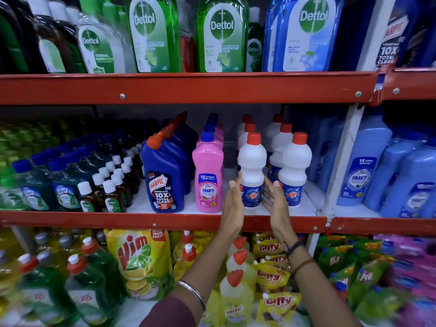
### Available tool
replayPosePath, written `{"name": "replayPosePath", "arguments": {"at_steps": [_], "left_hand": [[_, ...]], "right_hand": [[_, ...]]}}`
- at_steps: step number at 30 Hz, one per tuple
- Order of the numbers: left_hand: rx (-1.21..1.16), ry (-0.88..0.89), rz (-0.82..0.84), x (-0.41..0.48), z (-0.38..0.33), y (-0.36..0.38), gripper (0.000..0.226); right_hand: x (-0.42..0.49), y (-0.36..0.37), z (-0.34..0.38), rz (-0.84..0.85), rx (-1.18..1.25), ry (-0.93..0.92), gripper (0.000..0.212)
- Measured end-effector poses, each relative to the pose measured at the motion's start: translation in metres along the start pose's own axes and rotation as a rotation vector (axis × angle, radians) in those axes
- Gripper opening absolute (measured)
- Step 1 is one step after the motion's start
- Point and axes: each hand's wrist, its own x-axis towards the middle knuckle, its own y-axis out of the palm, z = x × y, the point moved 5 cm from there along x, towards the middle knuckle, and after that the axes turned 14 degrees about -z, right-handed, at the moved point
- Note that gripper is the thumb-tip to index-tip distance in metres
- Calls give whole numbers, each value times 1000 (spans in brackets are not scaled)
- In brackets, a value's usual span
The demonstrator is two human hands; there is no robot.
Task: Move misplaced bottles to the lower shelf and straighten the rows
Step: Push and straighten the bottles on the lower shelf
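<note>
A white Rin bottle with a red cap (252,166) stands at the front of the middle shelf (165,219), heading the left of two white rows. My left hand (232,201) is flat against its left side and my right hand (273,197) flanks its right side, both with fingers straight and apart. Whether the palms press the bottle I cannot tell. A second front Rin bottle (295,168) stands just right of my right hand. A pink Shakti bottle (207,180) and a blue Harpic bottle (165,178) head the rows to the left.
Small brown bottles and green-blue bottles (63,185) fill the middle shelf's left. Large Dettol bottles (221,34) line the top shelf. Below sit Vim pouches (139,260), yellow Harpic bottles (236,291) and Giffy packs (273,274). Blue Shakti bottles (368,166) stand past the white upright at the right.
</note>
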Motion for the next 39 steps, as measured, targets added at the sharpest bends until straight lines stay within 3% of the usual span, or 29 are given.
{"name": "replayPosePath", "arguments": {"at_steps": [8, 12, 15, 19, 22, 24, 29, 31, 39], "left_hand": [[-7, -40, 1, 2, 3, -3, 95], [-6, -42, -17, 2, 2, 0, 83], [-3, -35, -28, 4, 4, -1, 95], [-51, 43, -135, -4, 2, 4, 57], [-16, 297, -323, -24, -5, 10, 40], [-19, 357, -290, -34, -6, 28, 36], [-89, 44, -2, -30, 2, 84, 53], [-103, -39, 1, -23, 7, 96, 64], [-112, -97, -13, -14, 1, 105, 53]], "right_hand": [[-6, -5, 6, -8, 24, 42, 46], [-8, -7, 7, -2, 25, 35, 46], [-9, -9, 9, 12, 23, 27, 47], [-11, -14, 10, -20, -29, -58, 55], [-17, -35, 21, -225, -18, -276, 57], [-11, -54, 26, -328, 36, -342, 54], [23, -78, 28, -287, 35, -220, 44], [34, -79, 23, -205, 29, -126, 49], [56, -92, 0, -200, -29, -11, 54]]}}
